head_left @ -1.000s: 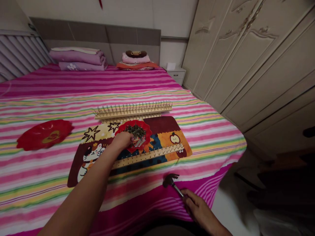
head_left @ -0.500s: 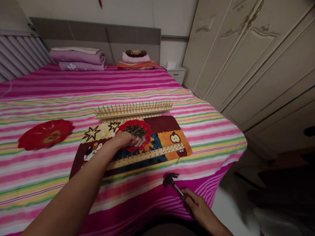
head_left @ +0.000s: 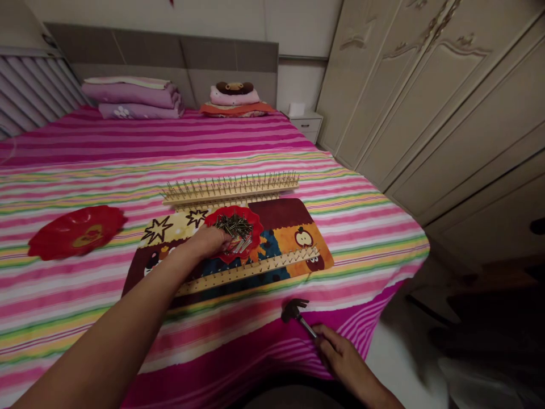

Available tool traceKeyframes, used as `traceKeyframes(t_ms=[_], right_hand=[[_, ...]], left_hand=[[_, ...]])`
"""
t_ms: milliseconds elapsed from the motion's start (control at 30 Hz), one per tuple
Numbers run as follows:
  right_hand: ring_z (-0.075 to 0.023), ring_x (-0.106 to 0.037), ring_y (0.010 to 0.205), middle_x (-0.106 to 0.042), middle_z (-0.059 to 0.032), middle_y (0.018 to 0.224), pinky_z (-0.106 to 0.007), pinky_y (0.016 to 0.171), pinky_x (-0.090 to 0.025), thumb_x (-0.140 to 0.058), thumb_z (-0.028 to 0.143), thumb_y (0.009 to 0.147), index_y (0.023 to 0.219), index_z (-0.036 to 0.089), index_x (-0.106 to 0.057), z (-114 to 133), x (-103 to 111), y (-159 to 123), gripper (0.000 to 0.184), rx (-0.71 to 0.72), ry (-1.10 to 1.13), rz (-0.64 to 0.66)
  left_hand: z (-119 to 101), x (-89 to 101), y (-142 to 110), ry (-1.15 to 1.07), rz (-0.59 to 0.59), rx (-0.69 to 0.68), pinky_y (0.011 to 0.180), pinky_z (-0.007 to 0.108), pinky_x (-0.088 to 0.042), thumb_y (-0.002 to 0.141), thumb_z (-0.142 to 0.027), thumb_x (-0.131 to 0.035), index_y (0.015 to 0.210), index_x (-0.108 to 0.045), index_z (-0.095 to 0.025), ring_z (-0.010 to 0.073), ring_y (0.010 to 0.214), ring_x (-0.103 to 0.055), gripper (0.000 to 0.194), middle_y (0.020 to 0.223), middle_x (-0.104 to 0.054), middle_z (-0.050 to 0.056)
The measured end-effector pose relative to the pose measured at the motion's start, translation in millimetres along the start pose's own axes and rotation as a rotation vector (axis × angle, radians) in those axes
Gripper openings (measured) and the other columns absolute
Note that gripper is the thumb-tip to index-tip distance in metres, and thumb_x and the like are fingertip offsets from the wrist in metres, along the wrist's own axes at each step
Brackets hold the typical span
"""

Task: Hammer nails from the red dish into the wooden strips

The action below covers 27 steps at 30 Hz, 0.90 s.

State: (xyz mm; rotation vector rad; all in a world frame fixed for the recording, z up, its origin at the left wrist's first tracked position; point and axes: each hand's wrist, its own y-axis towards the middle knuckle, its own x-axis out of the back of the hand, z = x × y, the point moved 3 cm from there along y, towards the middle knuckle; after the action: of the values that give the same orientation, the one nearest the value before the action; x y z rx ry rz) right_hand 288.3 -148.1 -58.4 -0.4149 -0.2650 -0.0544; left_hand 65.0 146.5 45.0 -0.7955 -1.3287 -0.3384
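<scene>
My left hand (head_left: 213, 241) reaches over the left side of a red scalloped dish (head_left: 256, 218), its bent fingers close together among the nails (head_left: 235, 225). What those fingertips hold, if anything, is hidden. In my right hand (head_left: 337, 353) is the handle of a claw hammer (head_left: 293, 311), its dark head over the bed's near edge. Between the dish and the hammer lies a pale wooden strip (head_left: 251, 270), with nails standing along its right part and bare holes toward the left. My left forearm covers part of the strip's left end.
Behind the dish lies another wooden strip (head_left: 230, 194) full of upright nails. A patterned mat (head_left: 279, 213) is under the dish. A red plate (head_left: 63, 230) rests at left on the striped bed cover (head_left: 366, 227). Folded bedding (head_left: 131, 94) sits at the headboard; a wardrobe (head_left: 409, 96) stands right.
My left hand has shifted slightly left within the dish, uncovering a little more of the nails. The right hand and hammer have barely moved; the view has tilted slightly.
</scene>
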Motion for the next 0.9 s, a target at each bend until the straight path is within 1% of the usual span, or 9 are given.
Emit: traceKeyframes(t_ms=[200, 300, 400, 567, 667, 733, 767, 833, 900], right_hand=[[-0.0110, -0.037, 0.050, -0.041, 0.0057, 0.057, -0.022, 0.049, -0.033, -0.042, 0.039, 0.083, 0.083, 0.021, -0.059, 0, -2, 0, 0.024, 0.015, -0.012, 0.014], [-0.0119, -0.038, 0.053, -0.042, 0.0049, 0.059, -0.022, 0.050, -0.033, -0.042, 0.039, 0.082, 0.083, 0.022, -0.058, 1, -2, 0, 0.024, 0.019, -0.024, 0.009], [-0.0123, -0.039, 0.055, -0.044, 0.0043, 0.061, -0.022, 0.051, -0.034, -0.042, 0.039, 0.082, 0.084, 0.022, -0.059, 3, -2, -1, 0.025, 0.027, -0.034, 0.002], [-0.0119, -0.041, 0.054, -0.047, 0.0042, 0.062, -0.021, 0.051, -0.035, -0.043, 0.037, 0.082, 0.085, 0.021, -0.060, 4, -2, 0, 0.023, 0.019, -0.031, 0.000], [-0.0123, -0.042, 0.055, -0.050, 0.0036, 0.064, -0.022, 0.052, -0.036, -0.042, 0.036, 0.082, 0.088, 0.021, -0.060, 4, -3, 0, 0.024, 0.030, -0.047, -0.001], [-0.0130, -0.044, 0.057, -0.052, 0.0032, 0.065, -0.023, 0.054, -0.037, -0.042, 0.037, 0.082, 0.090, 0.021, -0.061, 4, -3, 0, 0.026, 0.039, -0.059, -0.001], [-0.0134, -0.045, 0.058, -0.053, 0.0029, 0.065, -0.023, 0.055, -0.038, -0.042, 0.037, 0.082, 0.091, 0.021, -0.061, 3, -3, 0, 0.026, 0.042, -0.065, -0.001], [-0.0142, -0.047, 0.059, -0.054, 0.0025, 0.066, -0.024, 0.057, -0.039, -0.042, 0.038, 0.082, 0.090, 0.021, -0.062, 1, -3, -1, 0.027, 0.043, -0.077, -0.002], [-0.0149, -0.048, 0.062, -0.055, 0.0020, 0.067, -0.024, 0.060, -0.040, -0.042, 0.038, 0.082, 0.089, 0.021, -0.061, -1, -3, 0, 0.027, 0.045, -0.086, -0.003]], left_hand=[[-1, -4.9, -7, 0.015, -0.051, -0.006, 0.068, 0.029, -0.036, 0.078, -0.025, -0.043, 0.077, -0.061, -0.023, 0.0184, 0.080, -0.056, 0.018, 0.085, -0.065, 0.004], [5, -9.5, -8, 0.003, -0.071, -0.016, 0.071, 0.029, -0.036, 0.080, -0.025, -0.039, 0.077, -0.059, -0.022, 0.0187, 0.082, -0.056, 0.021, 0.086, -0.064, 0.005], [18, -8.0, -8, -0.042, -0.146, -0.019, 0.072, 0.027, -0.037, 0.082, -0.026, -0.036, 0.079, -0.057, -0.022, 0.0172, 0.082, -0.055, 0.022, 0.085, -0.063, 0.004], [42, 6.1, -7, -0.125, -0.319, 0.119, 0.075, 0.026, -0.039, 0.083, -0.032, -0.036, 0.084, -0.058, -0.021, 0.0172, 0.083, -0.055, 0.025, 0.086, -0.063, 0.004], [46, 10.3, -6, -0.176, -0.365, 0.193, 0.076, 0.026, -0.040, 0.081, -0.032, -0.039, 0.089, -0.059, -0.018, 0.0179, 0.086, -0.056, 0.026, 0.092, -0.063, 0.006], [45, 9.4, -8, -0.203, -0.338, 0.229, 0.076, 0.025, -0.040, 0.078, -0.030, -0.043, 0.091, -0.060, -0.019, 0.0173, 0.087, -0.057, 0.024, 0.094, -0.064, 0.005], [43, 8.2, -9, -0.221, -0.294, 0.226, 0.075, 0.024, -0.041, 0.076, -0.029, -0.045, 0.090, -0.061, -0.019, 0.0164, 0.086, -0.057, 0.023, 0.092, -0.065, 0.004], [36, 6.1, -11, -0.224, -0.174, 0.184, 0.073, 0.022, -0.040, 0.072, -0.026, -0.049, 0.086, -0.063, -0.022, 0.0147, 0.083, -0.058, 0.020, 0.086, -0.067, 0.000], [28, 5.7, -15, -0.147, -0.060, 0.166, 0.074, 0.024, -0.039, 0.067, -0.025, -0.054, 0.080, -0.064, -0.024, 0.0155, 0.085, -0.058, 0.016, 0.085, -0.068, -0.002]])
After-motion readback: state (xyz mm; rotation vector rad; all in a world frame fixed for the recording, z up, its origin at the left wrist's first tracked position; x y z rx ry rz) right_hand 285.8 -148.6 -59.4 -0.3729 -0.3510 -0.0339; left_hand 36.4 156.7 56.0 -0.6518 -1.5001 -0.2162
